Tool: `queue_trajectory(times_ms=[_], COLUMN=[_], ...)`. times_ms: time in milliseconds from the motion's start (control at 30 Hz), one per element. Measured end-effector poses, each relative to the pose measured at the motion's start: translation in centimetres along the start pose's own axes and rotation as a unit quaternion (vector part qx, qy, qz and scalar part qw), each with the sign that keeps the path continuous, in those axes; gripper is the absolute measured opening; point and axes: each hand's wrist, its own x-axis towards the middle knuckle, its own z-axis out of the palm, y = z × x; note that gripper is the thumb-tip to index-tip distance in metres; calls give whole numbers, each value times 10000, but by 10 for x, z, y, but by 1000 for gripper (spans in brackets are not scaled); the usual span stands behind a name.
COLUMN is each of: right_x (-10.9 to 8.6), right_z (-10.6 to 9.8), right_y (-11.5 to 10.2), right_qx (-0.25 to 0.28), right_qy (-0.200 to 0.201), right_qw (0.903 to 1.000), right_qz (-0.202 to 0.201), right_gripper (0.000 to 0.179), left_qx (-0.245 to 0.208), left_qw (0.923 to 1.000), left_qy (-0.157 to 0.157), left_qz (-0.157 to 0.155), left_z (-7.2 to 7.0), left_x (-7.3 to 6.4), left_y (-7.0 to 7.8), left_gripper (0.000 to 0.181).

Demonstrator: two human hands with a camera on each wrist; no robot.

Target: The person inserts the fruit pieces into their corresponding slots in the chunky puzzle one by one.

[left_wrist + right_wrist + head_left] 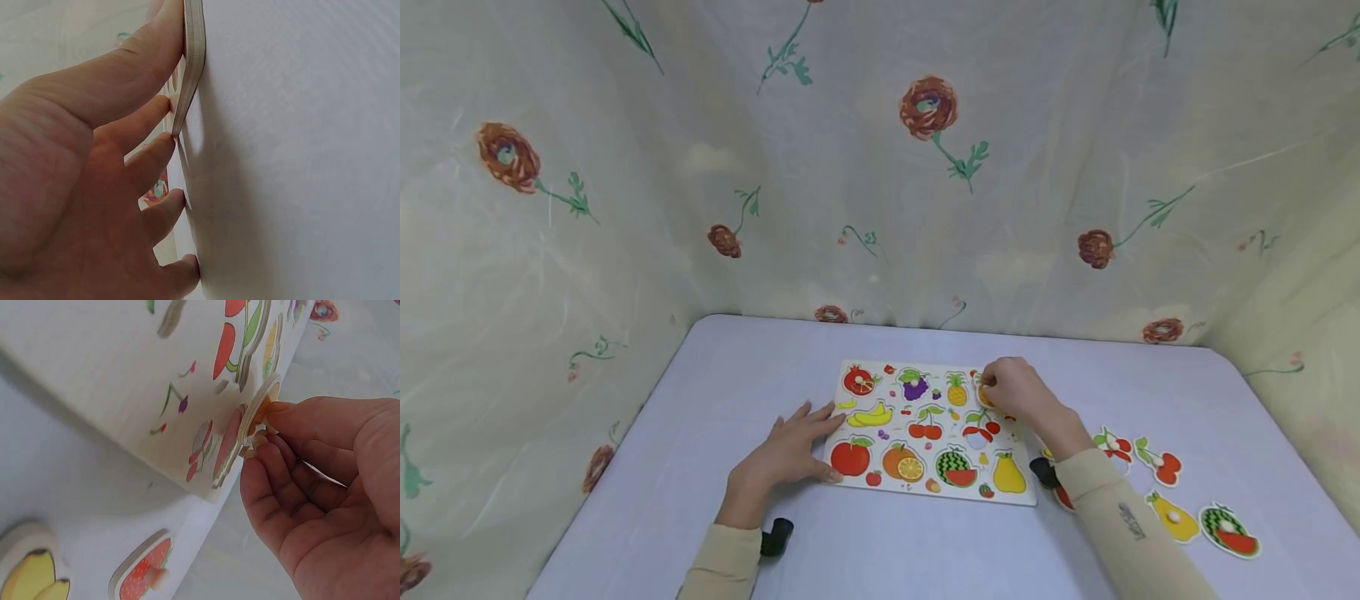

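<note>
A white wooden fruit puzzle board (951, 433) lies flat on the table. My left hand (793, 446) rests at its left side, fingers spread, and the thumb touches the board's edge (195, 56). At the board's far right corner, my right hand (1018, 392) pinches an orange-coloured puzzle piece (261, 412) by its small knob. That piece is tilted against the board at a printed slot; my fingers hide much of its picture. Pomegranate, grapes, bananas (871, 415), a red apple (850, 457) and a yellow pear (1009, 473) show on the board.
Loose knobbed pieces lie right of the board: cherries (1167, 468), a pear (1174, 518), a watermelon (1228, 532) and a strawberry (147, 569). My right forearm partly covers others. A floral curtain (880, 167) hangs behind the white table (760, 358).
</note>
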Motion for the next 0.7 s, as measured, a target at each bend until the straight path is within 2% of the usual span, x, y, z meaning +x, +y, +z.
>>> queue_trajectory(times_ms=[467, 700], right_x=[11, 15], right_z=[11, 16], right_y=[-11, -14], right_qx=[91, 336], right_qy=[-3, -178], right_qw=[9999, 9992], right_qz=[-57, 139], right_gripper=[16, 17], left_qx=[6, 26], left_qw=[10000, 10000], left_qy=[21, 32], left_qz=[-81, -66], left_z=[0, 1], left_x=[0, 0], left_y=[-1, 0], left_gripper=[89, 88])
